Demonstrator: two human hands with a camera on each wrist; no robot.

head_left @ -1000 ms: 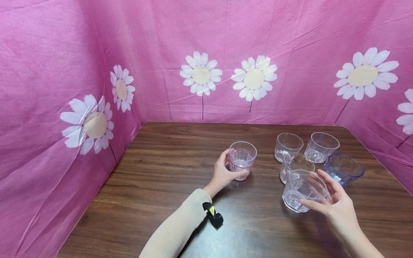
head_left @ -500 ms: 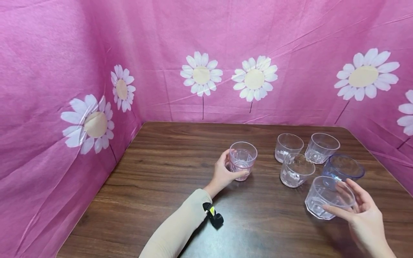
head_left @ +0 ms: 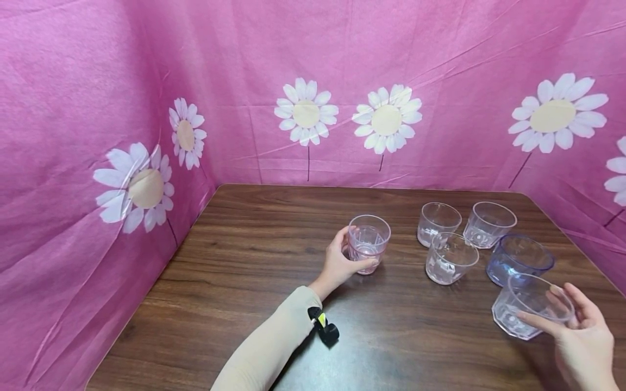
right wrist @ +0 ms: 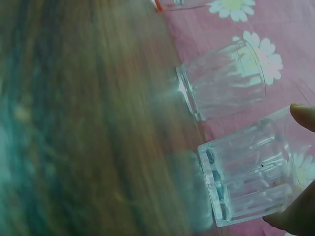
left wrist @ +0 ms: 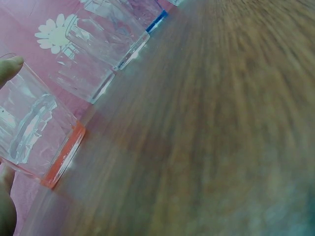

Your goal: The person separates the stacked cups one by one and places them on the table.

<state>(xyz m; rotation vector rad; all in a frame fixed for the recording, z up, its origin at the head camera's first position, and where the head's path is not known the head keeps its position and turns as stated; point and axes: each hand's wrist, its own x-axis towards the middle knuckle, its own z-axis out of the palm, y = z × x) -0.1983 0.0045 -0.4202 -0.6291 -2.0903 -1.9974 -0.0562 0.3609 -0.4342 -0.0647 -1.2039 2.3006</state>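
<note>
My left hand [head_left: 344,258] grips a stack of two tumblers standing on the table, a clear tumbler [head_left: 370,231] nested in a pink-tinted tumbler [head_left: 363,267]. In the left wrist view the outer tumbler's base [left wrist: 64,160] looks orange-red. At the front right, my right hand [head_left: 582,331] pinches a clear tumbler [head_left: 513,320] with an angular base, thumb on the near side and fingers behind. The right wrist view shows this faceted tumbler [right wrist: 248,182] close over the table, its base slightly tilted. Just behind it in the head view stands a blue tumbler [head_left: 504,266].
Three more clear tumblers stand upright: one in the middle [head_left: 442,270], one behind it [head_left: 432,231] and one at the back right [head_left: 481,233]. A pink cloth [head_left: 342,43] with daisies surrounds the dark wooden table [head_left: 244,244].
My right hand has carried the clear tumbler rightward and a little nearer, away from the middle tumbler to in front of the blue one. The left hand stays put on the stack.
</note>
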